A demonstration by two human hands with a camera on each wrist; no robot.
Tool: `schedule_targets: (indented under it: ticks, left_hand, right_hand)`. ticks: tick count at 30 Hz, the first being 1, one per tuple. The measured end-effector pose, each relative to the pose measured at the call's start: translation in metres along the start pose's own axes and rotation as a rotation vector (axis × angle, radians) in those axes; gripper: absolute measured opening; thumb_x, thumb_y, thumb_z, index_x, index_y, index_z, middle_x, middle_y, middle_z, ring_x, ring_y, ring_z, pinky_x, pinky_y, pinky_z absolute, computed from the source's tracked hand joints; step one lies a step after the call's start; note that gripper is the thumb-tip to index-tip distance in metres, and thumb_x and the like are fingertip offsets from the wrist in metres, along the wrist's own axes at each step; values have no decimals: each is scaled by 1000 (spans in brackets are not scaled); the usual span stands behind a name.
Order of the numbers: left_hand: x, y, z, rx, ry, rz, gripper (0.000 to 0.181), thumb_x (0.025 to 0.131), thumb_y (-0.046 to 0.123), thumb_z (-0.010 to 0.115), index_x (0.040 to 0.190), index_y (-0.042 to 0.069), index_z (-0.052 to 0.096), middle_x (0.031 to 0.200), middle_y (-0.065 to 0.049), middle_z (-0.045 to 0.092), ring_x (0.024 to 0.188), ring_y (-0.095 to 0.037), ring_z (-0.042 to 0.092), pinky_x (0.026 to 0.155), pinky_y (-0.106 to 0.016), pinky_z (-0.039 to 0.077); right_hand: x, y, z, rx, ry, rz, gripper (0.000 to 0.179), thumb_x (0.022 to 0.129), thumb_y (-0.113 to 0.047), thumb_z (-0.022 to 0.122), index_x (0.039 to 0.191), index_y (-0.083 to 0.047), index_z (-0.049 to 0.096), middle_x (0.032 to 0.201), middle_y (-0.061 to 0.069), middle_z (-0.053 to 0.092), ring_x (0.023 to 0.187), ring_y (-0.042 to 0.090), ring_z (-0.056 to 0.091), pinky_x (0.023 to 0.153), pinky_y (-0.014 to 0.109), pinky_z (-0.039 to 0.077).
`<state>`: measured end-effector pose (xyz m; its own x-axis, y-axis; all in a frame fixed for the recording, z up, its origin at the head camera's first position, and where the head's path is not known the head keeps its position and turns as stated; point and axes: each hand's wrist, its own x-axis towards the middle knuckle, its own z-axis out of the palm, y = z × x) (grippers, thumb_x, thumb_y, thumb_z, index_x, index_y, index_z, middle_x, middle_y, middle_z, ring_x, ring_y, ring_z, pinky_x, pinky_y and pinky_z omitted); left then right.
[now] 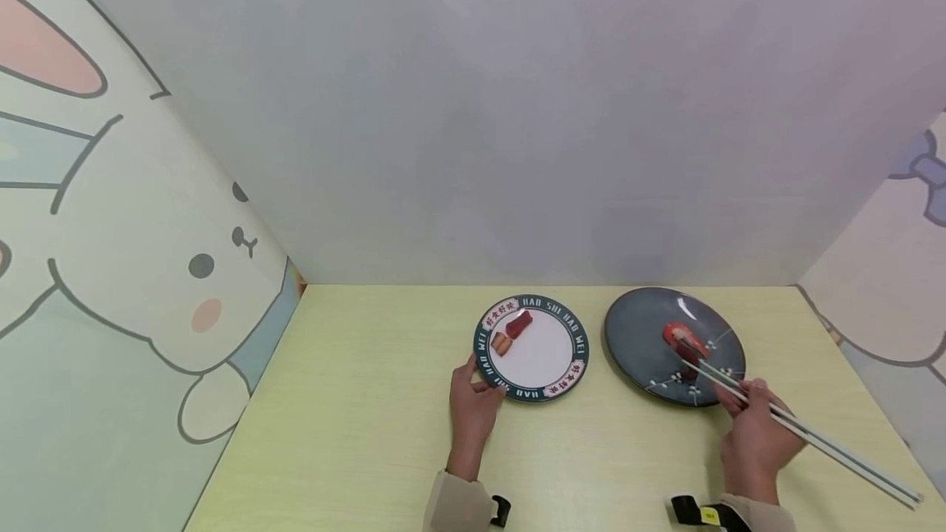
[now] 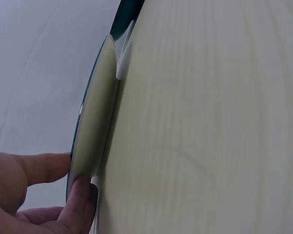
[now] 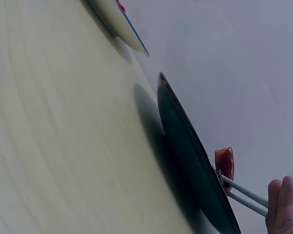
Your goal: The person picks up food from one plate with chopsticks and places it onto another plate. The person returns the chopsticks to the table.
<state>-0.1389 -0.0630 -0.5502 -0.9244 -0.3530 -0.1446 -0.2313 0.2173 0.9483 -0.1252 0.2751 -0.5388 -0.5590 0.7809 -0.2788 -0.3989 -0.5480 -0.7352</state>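
Observation:
A white plate (image 1: 543, 347) with a green lettered rim carries a dark red piece of food (image 1: 519, 324) and a light brown piece (image 1: 501, 343). At its lower left rim my left hand (image 1: 474, 413) grips the edge, thumb and fingers on either side in the left wrist view. My right hand (image 1: 760, 433) holds a pair of pale chopsticks (image 1: 842, 451), whose tips reach onto the dark plate (image 1: 636, 335) with its white blossom pattern. Right at the tips are a red-orange prawn-like piece (image 1: 676, 335) and a dark red piece (image 1: 691, 371).
Both plates stand on a light yellow tabletop (image 1: 355, 401). Behind it rises a plain grey wall (image 1: 458, 130). Cartoon-printed panels flank it at left (image 1: 133, 286) and right (image 1: 897, 269).

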Motion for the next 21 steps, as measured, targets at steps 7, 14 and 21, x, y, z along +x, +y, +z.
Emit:
schedule_targets:
  ticks: [7, 14, 21]
  left_hand:
    - [0, 0, 0, 0, 2, 1, 75, 84, -7, 79, 153, -7, 48, 129, -18, 58, 90, -19, 64, 70, -30, 57]
    - [0, 0, 0, 3, -2, -2, 75, 85, -7, 79, 153, -7, 48, 130, -18, 58, 90, -20, 64, 69, -29, 57]
    - [1, -1, 0, 2, -7, -10, 75, 86, -7, 78, 154, -6, 47, 131, -18, 57, 91, -20, 64, 69, -27, 57]
  right_hand:
    - [1, 0, -1, -8, 23, 5, 19, 101, 3, 64, 85, 10, 73, 69, 12, 72, 52, 19, 73, 52, 27, 58]
    - [3, 1, -2, -5, 28, -8, 21, 101, 5, 62, 83, 11, 72, 69, 11, 72, 51, 18, 72, 52, 27, 58]
    - [5, 2, -2, -46, 40, 2, 20, 102, 2, 63, 86, 9, 71, 69, 9, 72, 54, 16, 73, 53, 27, 59]
